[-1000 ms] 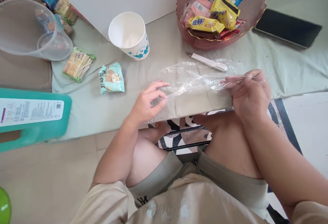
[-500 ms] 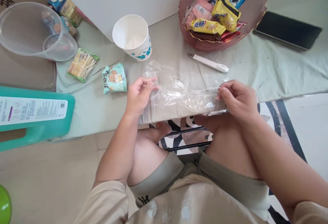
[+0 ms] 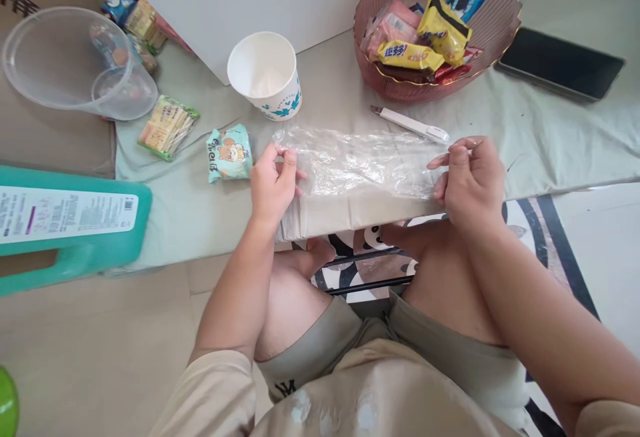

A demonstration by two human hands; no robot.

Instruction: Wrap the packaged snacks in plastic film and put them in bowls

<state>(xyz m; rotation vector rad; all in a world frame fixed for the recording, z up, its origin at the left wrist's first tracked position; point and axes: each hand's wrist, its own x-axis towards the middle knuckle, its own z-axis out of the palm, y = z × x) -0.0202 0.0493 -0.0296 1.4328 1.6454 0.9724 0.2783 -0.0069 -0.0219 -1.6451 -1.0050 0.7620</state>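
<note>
Holding the clear plastic (image 3: pixel 360 164), both hands are working nearer to the person than the paper cup (image 3: pixel 267 77). The left hand (image 3: pixel 273 184) is pinching one end with thumb and finger, just nearer than the cup. The right hand (image 3: pixel 473 180) is bending its fingers in, well to the right of the cup, and seems to be pinching the other end. Spreading the plastic out flat looks like the step in hand, so the next move is probably needing a soft grip and no hard tugs.

The plastic is lying between the hands, nearer than the cup and to its right. It is looking thin, shiny, see-through and full of crinkles. A white cutter (image 3: pixel 413 124) is resting right of the cup, and a pink bowl (image 3: pixel 373 69) is holding snacks farther right.
</note>
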